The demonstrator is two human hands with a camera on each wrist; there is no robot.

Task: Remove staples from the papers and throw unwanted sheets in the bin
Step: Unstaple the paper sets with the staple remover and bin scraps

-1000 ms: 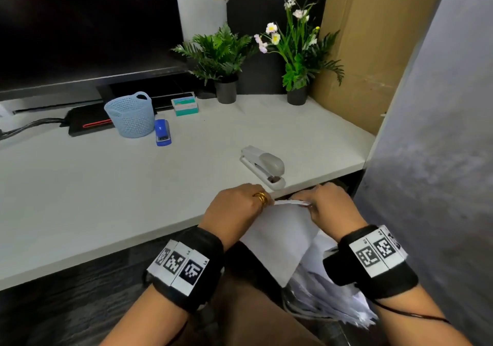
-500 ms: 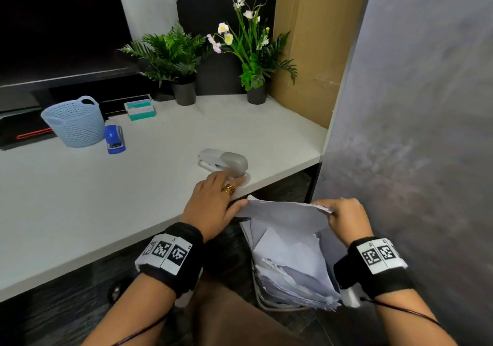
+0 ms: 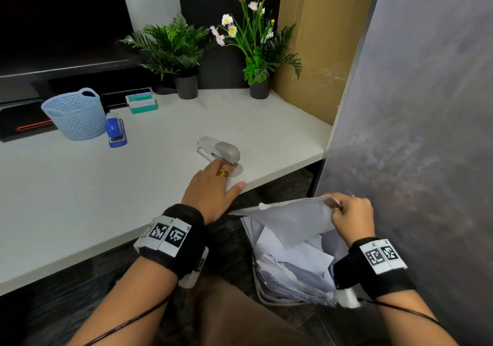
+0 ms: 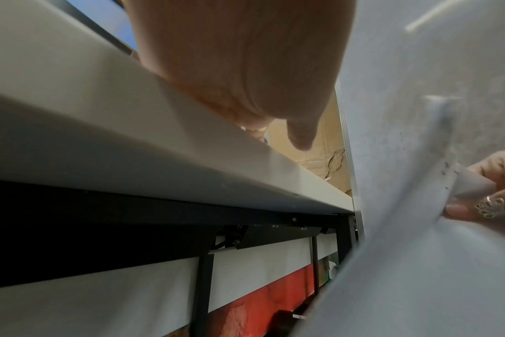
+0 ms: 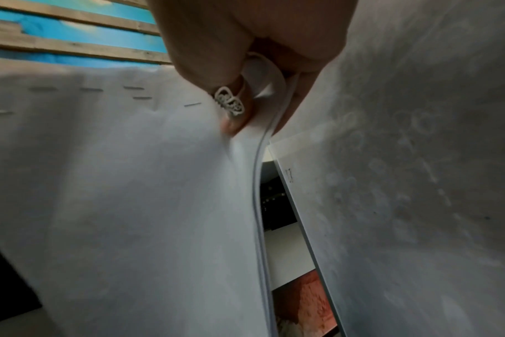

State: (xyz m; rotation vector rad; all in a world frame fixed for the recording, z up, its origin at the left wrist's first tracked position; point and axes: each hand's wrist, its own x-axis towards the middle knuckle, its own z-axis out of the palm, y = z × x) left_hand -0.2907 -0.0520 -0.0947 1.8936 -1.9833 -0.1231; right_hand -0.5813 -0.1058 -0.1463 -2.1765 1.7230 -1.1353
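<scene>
A: Holding the stapled papers [image 3: 290, 220] by one corner, the right hand [image 3: 352, 219] pinches them over the bin [image 3: 269, 296] under the desk [image 3: 80, 199]. That bin looks full of loose sheets, so I think a dropped sheet can slide off onto the floor.

B: And the left hand [image 3: 213, 188]?

A: It lies with relaxed fingers on the desk edge, fingertips touching the grey stapler [image 3: 218, 149]; it grasps nothing. Several staples [image 5: 141, 98] are in the paper still. If the papers go in now, the staples go too. Also one thin corner grip can tear.

B: Any writing to read?

A: No brand is readable. The box [image 3: 140, 103] behind is too small to tell; the wristbands show only square codes.
</scene>
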